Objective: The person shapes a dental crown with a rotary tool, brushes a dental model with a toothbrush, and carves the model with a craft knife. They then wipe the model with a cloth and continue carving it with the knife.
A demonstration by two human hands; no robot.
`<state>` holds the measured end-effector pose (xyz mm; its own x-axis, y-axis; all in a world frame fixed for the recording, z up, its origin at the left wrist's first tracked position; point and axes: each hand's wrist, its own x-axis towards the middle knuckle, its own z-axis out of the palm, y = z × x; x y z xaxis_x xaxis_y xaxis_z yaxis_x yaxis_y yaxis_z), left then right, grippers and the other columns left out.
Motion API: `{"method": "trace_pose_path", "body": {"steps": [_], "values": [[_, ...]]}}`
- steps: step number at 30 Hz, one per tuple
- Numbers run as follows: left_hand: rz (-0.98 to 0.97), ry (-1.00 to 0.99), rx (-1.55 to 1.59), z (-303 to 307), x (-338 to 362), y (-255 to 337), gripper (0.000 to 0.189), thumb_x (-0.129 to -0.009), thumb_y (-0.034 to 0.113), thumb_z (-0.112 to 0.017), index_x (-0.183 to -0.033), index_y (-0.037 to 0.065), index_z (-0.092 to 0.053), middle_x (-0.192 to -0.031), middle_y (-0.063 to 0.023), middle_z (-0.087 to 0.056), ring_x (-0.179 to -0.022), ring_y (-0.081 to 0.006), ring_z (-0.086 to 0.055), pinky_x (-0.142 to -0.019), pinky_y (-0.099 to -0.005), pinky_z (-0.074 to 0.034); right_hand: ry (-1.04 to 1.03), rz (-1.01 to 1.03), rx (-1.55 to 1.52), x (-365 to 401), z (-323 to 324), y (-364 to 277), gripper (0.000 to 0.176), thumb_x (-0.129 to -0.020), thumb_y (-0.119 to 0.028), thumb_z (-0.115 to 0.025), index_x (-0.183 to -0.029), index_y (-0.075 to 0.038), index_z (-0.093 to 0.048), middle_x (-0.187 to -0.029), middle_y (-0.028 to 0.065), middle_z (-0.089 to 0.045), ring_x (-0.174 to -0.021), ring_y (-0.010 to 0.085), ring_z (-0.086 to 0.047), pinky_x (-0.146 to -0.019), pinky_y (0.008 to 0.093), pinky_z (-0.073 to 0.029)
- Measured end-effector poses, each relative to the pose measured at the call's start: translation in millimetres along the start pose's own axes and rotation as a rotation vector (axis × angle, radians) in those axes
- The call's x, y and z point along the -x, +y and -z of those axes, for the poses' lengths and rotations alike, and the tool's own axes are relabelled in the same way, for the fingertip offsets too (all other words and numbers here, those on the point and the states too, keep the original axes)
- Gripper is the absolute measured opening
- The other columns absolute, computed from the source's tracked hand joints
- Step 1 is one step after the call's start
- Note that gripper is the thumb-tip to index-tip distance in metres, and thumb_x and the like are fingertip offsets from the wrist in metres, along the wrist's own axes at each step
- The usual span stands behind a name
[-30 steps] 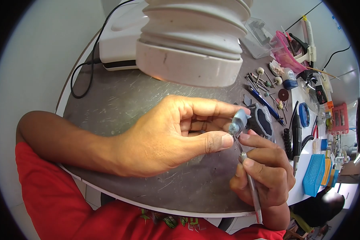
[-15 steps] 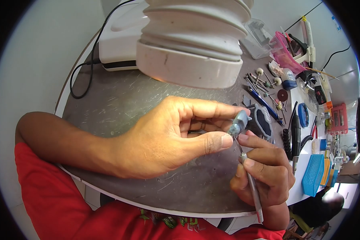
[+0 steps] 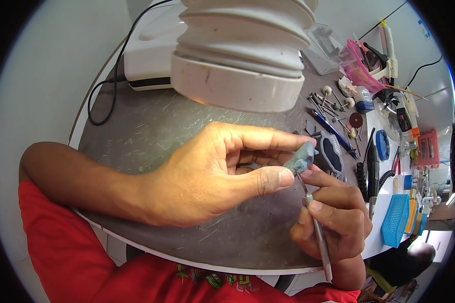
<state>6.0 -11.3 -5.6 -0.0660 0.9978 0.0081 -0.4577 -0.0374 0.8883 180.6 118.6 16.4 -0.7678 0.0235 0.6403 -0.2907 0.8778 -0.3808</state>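
Between the thumb and fingertips of my left hand (image 3: pixel 207 174) is a small blue-grey carved piece (image 3: pixel 301 157), held above the table. My right hand (image 3: pixel 336 219) is closed in a pen-like grip around a slim metal carving tool (image 3: pixel 320 242). The tool's thin tip meets the underside of the piece, close to my left thumb. Its handle slopes down toward the table's front edge. My fingers hide part of the piece, so its full shape cannot be made out.
A white ribbed extraction hose (image 3: pixel 240 65) hangs over the table (image 3: pixel 136 136). Rotary bits (image 3: pixel 333 103), a blue pen (image 3: pixel 333 132) and a grey frame-like piece (image 3: pixel 331 154) lie to the right. Beyond them are a handpiece (image 3: pixel 373 171) and a blue basket (image 3: pixel 395 220). A person (image 3: pixel 404 265) sits farther back.
The blue-grey piece has turned between my left fingers and now shows a different face. My right hand and the carving tool have barely moved.
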Motion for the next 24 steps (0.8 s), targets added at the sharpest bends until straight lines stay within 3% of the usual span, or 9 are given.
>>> {"method": "trace_pose_path", "body": {"steps": [24], "values": [[0.01,0.042,0.014,-3.6,0.6,0.8,0.045,-0.095,0.01,-0.059,-0.137,-0.001,-0.045,-0.122,-0.0071,-0.057,-0.107,-0.0093,-0.054,-0.092,-0.025,-0.045,0.029,-0.01,0.03,0.9,0.5,0.4,0.024,-0.075,-0.002,-0.072,-0.093,-0.002,-0.056,-0.077,0.0107,-0.062,-0.084,0.0334,-0.071,-0.078,0.0427,-0.06]]}}
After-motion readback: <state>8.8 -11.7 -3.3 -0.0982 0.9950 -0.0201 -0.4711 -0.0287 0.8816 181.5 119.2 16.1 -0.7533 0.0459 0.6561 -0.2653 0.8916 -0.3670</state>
